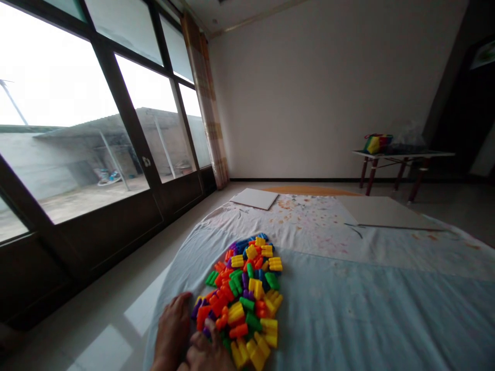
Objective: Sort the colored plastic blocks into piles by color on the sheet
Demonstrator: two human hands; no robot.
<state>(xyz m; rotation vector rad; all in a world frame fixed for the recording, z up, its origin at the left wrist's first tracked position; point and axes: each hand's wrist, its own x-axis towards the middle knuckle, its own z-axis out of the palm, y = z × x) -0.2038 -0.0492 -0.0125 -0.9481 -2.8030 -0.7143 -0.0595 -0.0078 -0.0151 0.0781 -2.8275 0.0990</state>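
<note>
Many plastic blocks [242, 293] lie on pale bedding [348, 304].

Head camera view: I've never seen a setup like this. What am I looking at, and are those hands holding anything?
There's no machine here. This one picture comes from a camera worn on a person's head, looking forward and down, so the two bare hands at the bottom are that person's own. The left hand lies at the edge of the heap of colourful plastic building blocks. The right hand has its fingers on the blocks, though I can't tell whether it's holding one. Everything lies on a pale blue and white cloth, which also carries a white board and a larger pale board.
</note>
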